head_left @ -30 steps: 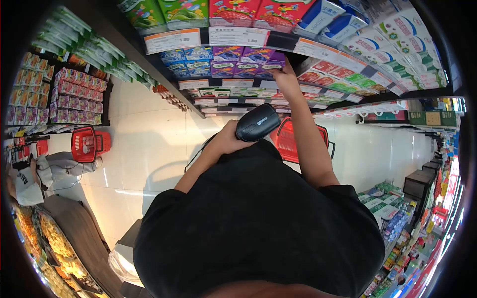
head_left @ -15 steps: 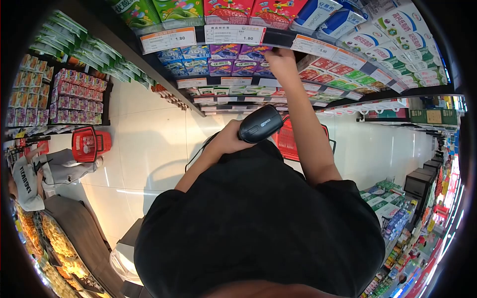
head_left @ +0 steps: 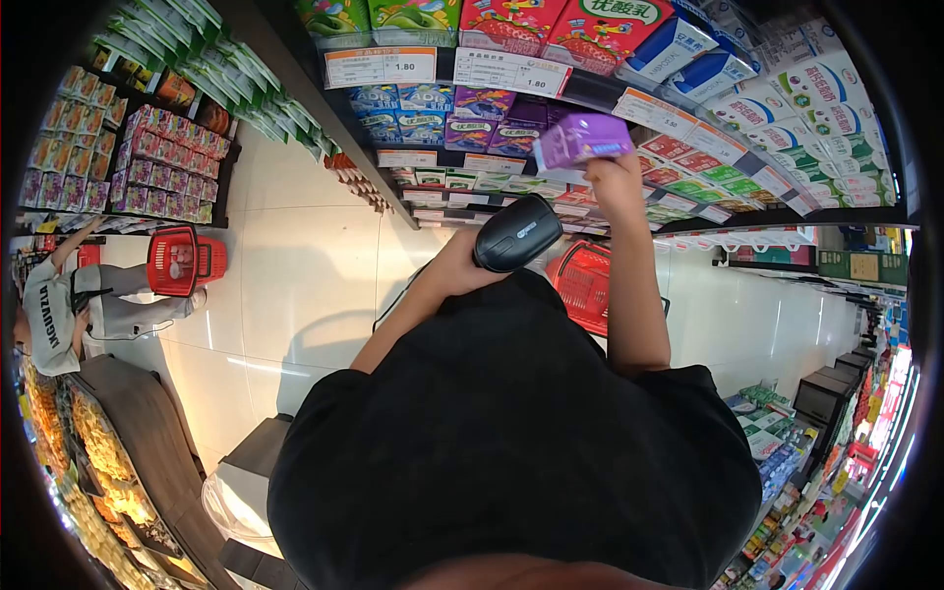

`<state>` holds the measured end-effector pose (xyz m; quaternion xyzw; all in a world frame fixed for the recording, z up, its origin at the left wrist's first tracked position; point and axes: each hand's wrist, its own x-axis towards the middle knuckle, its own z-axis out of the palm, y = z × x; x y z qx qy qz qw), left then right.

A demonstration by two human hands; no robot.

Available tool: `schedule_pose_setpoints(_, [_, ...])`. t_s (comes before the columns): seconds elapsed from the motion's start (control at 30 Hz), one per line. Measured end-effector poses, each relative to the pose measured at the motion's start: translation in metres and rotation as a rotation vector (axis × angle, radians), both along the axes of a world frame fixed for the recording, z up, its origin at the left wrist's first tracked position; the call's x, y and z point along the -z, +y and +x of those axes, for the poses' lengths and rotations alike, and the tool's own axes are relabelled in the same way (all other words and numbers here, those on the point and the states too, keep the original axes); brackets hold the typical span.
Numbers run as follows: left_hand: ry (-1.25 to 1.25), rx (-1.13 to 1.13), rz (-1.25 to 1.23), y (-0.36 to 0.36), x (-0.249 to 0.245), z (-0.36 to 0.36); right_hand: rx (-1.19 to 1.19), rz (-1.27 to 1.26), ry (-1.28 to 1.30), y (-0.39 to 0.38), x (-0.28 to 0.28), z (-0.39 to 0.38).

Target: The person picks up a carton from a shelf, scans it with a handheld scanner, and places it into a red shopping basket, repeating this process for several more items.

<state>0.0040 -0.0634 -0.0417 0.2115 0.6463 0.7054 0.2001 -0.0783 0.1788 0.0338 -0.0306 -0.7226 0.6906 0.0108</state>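
My left hand (head_left: 455, 262) is closed around a black handheld barcode scanner (head_left: 517, 234), held in front of my chest. A purple drink carton (head_left: 588, 140) is gripped in my right hand (head_left: 618, 185), just out from the shelf front and tilted. Behind it, similar purple cartons (head_left: 470, 135) stand in a row, with a darker gap near the carton I hold. Blue cartons (head_left: 400, 126) sit to their left. A red shopping basket (head_left: 582, 285) is below my right forearm, partly hidden by it.
Above are red cartons (head_left: 506, 25) over a price-label strip (head_left: 511, 71). White milk boxes (head_left: 806, 93) fill the shelf at right. At left, a person in a white shirt (head_left: 51, 305) stands near another red basket (head_left: 172, 261). A snack display (head_left: 108, 442) is at lower left.
My right hand has drawn back from inside the shelf with a purple carton in it. The left hand still holds the scanner. The view has shifted slightly.
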Motion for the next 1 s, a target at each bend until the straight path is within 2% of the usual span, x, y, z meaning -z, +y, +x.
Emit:
schedule_pose_setpoints(0.03, [-0.003,0.002,0.000,0.000,0.000,0.000,0.002,0.000,-0.003,0.003,0.001,0.009])
schedule_pose_setpoints(0.1, [-0.019,-0.044,0.003,0.003,0.002,-0.001,0.041,-0.517,0.094,0.013,0.009,0.023])
schedule_pose_setpoints(0.13, [-0.021,-0.033,0.007,0.005,0.003,-0.001,-0.008,-0.686,0.135,0.022,0.025,0.024])
schedule_pose_setpoints(0.17, [-0.025,-0.032,0.025,0.006,0.005,-0.002,0.003,-0.681,0.138,0.032,0.039,0.028])
schedule_pose_setpoints(0.23, [-0.032,-0.024,0.043,0.010,0.006,-0.005,0.031,-1.012,0.021,0.025,0.041,0.042])
schedule_pose_setpoints(0.3, [0.010,-0.003,0.038,0.010,0.007,-0.007,0.011,-0.996,0.043,0.023,0.053,0.051])
schedule_pose_setpoints(0.37, [0.015,-0.026,0.051,0.012,0.006,-0.006,-0.017,-1.229,-0.055,0.023,0.064,0.059])
schedule_pose_setpoints(0.4, [0.029,-0.053,0.070,0.013,0.005,-0.005,0.124,-1.201,-0.113,0.015,0.055,0.063])
schedule_pose_setpoints(0.43, [0.022,-0.045,0.068,0.013,0.007,-0.004,0.135,-1.204,-0.114,0.012,0.052,0.063])
schedule_pose_setpoints(0.53, [-0.018,0.017,0.029,0.013,0.006,-0.004,0.494,-1.066,-0.224,0.000,0.034,0.057])
schedule_pose_setpoints(0.57, [-0.019,0.022,0.006,0.013,0.005,-0.004,0.496,-1.066,-0.225,0.007,0.043,0.056])
schedule_pose_setpoints(0.63, [-0.020,0.022,-0.018,0.013,0.003,-0.004,0.284,-1.010,-0.119,0.028,0.064,0.050])
schedule_pose_setpoints(0.67, [-0.008,0.068,-0.034,0.012,0.005,-0.005,0.282,-1.010,-0.120,0.036,0.069,0.047])
schedule_pose_setpoints(0.73, [0.005,0.110,-0.051,0.010,0.007,-0.006,0.290,-0.743,-0.064,0.040,0.063,0.042])
schedule_pose_setpoints(1.0, [0.055,0.124,-0.098,0.008,0.003,-0.009,0.270,-0.671,-0.025,0.033,0.041,0.035])
